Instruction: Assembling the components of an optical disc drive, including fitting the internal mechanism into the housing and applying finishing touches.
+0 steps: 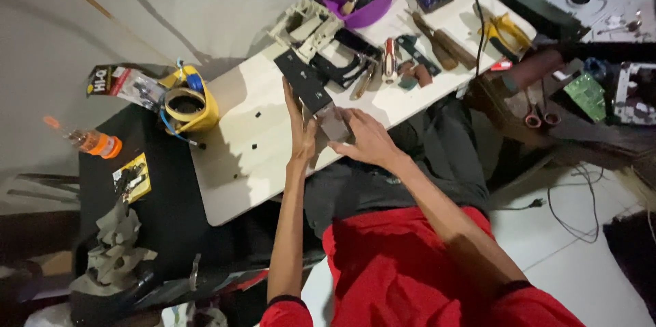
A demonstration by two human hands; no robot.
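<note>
From my remote seat, the pale counter (239, 163) fills the middle of the head view, slanting from lower left to upper right. On it, near its front edge, both hands work a long dark rectangular device (305, 83) whose near end shows a grey metal block (334, 123). The left hand (301, 129) lies flat along the device's left side, fingers stretched straight and not curled; the right hand (367, 137) is closed over the grey block from the right, gripping it. Just beyond the device sits a cream plastic frame (305, 26), touching a black open casing (348, 60). A purple bowl (372, 2) of tools stands at the far edge. A yellow tape dispenser (188, 105) rests at the counter's left edge. Hand tools, among them brown-handled ones (444, 47), lie scattered to the right. Off the counter, an orange-capped bottle (92, 141) lies at left.
</note>
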